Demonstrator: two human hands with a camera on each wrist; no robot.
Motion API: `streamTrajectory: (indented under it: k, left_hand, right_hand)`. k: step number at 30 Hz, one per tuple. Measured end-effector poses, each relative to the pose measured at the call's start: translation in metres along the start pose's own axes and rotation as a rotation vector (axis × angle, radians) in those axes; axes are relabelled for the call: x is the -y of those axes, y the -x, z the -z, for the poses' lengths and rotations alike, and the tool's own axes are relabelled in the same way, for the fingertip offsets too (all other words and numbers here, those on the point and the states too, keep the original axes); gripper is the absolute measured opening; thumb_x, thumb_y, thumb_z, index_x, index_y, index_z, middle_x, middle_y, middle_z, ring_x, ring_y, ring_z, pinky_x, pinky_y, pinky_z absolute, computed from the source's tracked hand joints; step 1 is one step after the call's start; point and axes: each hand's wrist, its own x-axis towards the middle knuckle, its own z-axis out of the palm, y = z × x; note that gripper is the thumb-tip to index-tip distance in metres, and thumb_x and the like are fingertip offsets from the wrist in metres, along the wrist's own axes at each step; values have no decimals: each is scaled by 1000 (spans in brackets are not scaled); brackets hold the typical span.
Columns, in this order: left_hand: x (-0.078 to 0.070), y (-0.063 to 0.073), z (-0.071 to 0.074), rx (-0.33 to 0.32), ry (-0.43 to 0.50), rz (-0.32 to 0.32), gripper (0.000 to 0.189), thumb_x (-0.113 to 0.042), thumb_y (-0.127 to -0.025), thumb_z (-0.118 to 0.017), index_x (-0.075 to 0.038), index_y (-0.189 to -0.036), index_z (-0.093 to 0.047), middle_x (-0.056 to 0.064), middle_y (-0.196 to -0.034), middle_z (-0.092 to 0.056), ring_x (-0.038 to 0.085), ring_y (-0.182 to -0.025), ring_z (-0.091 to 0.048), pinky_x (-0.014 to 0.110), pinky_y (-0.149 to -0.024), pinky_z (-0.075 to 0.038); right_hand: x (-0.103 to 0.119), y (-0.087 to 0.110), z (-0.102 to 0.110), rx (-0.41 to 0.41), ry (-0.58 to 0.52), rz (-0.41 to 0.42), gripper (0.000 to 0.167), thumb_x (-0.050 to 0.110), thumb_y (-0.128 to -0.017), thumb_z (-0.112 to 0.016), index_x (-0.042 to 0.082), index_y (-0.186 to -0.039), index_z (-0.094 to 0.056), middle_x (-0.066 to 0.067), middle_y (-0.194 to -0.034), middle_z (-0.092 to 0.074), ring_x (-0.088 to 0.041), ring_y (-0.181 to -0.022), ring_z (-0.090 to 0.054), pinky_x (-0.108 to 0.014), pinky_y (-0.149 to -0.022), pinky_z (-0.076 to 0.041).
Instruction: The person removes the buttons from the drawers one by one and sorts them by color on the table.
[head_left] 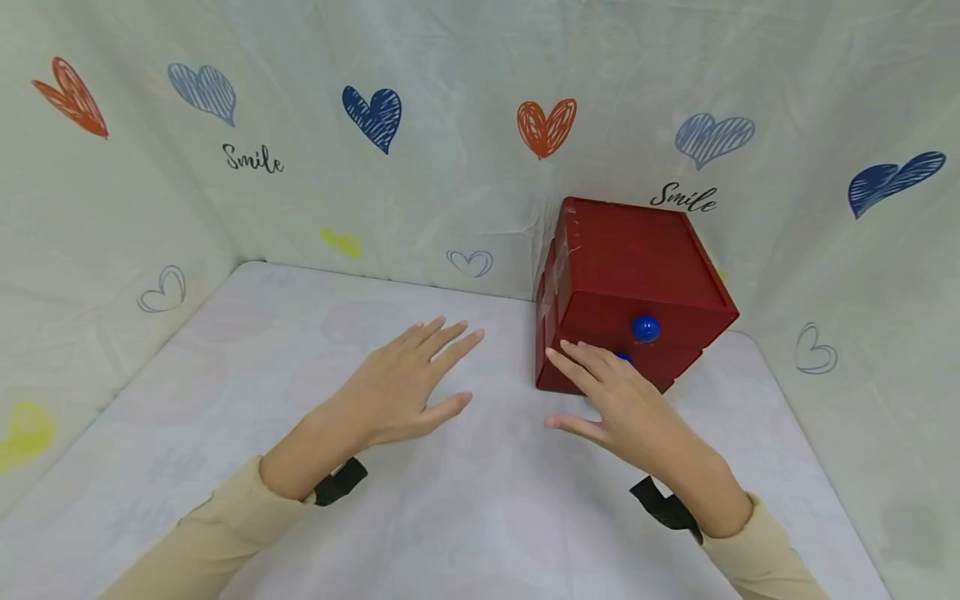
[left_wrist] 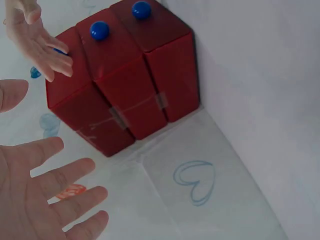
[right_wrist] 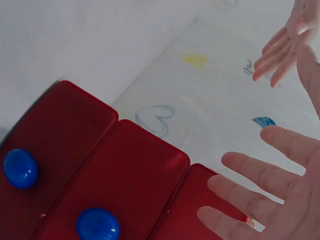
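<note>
A dark red drawer box [head_left: 633, 250] with round blue knobs stands at the back right of the table. Its stacked drawers show in the left wrist view, with a blue knob [left_wrist: 99, 30] on the middle one. My right hand [head_left: 626, 404] hovers in front of the box, fingers spread and holding nothing; it overlaps the lower drawers in the head view and partly hides a knob. To the left of the box, my left hand [head_left: 401, 383] is held over the table with fingers extended, also holding nothing. Both palms face downward.
The white table [head_left: 465, 517] has a faint printed pattern. Behind it and along both sides hangs a pale curtain [head_left: 450, 183] with hearts and "Smile" lettering; the box stands close to its back part. Black straps circle both wrists.
</note>
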Motion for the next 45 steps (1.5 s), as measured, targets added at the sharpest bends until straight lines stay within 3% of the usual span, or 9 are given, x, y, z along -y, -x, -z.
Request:
streamTrajectory:
  k: [5, 13, 21, 31, 34, 38, 45]
  left_hand:
    - [0, -5, 3, -29, 30, 0, 61, -47, -92, -43, -21, -146, -30, 5, -145, -41, 28, -135, -36, 41, -112, -28]
    - [0, -14, 6, -107, 116, -32, 58, -42, -90, -50, -21, -143, -37, 2, -139, -47, 22, -128, -46, 43, -99, -44]
    - [-3, -26, 7, -146, 166, -26, 56, -42, -90, -51, -22, -141, -40, 2, -134, -52, 19, -121, -51, 41, -92, -49]
    - [-10, -45, 5, -213, 270, -42, 49, -40, -91, -53, -20, -136, -48, -1, -130, -56, 16, -118, -53, 38, -93, -48]
    - [-13, -51, 4, -258, 318, -62, 46, -36, -90, -54, -18, -133, -51, -2, -130, -56, 14, -118, -53, 36, -94, -47]
    - [-18, -60, 1, -318, 372, -93, 42, -32, -90, -57, -16, -129, -54, -2, -127, -59, 13, -112, -57, 33, -93, -48]
    - [-27, -76, -5, -387, 468, -113, 38, -27, -88, -62, -12, -123, -58, -1, -115, -64, 11, -97, -60, 26, -84, -50]
  right_hand:
    - [-4, -1, 5, -37, -10, -7, 73, 49, -79, -67, 16, -139, -44, -8, -139, -45, -27, -123, -45, -46, -96, -45]
    - [-13, 0, 17, -94, -40, -24, 64, 38, -78, -72, 13, -133, -51, -9, -135, -49, -27, -121, -47, -46, -91, -48]
    - [-24, 2, 28, -218, -73, 11, 53, 28, -78, -74, 9, -125, -57, -7, -127, -55, -24, -115, -51, -43, -88, -50]
    - [-31, 3, 41, -274, -101, -39, 47, 14, -77, -74, 10, -121, -58, -7, -121, -58, -22, -113, -51, -42, -89, -47]
    - [-35, 4, 42, -305, -103, -40, 46, 12, -77, -74, 9, -120, -58, -8, -120, -59, -22, -112, -51, -20, -94, -44]
    - [-41, 4, 45, -349, -124, -48, 44, 9, -77, -74, 7, -119, -59, -10, -119, -60, -25, -111, -52, 2, -93, -23]
    - [-51, 3, 50, -447, -178, -57, 45, -3, -74, -72, 4, -117, -61, -12, -118, -60, -26, -111, -52, 1, -93, -27]
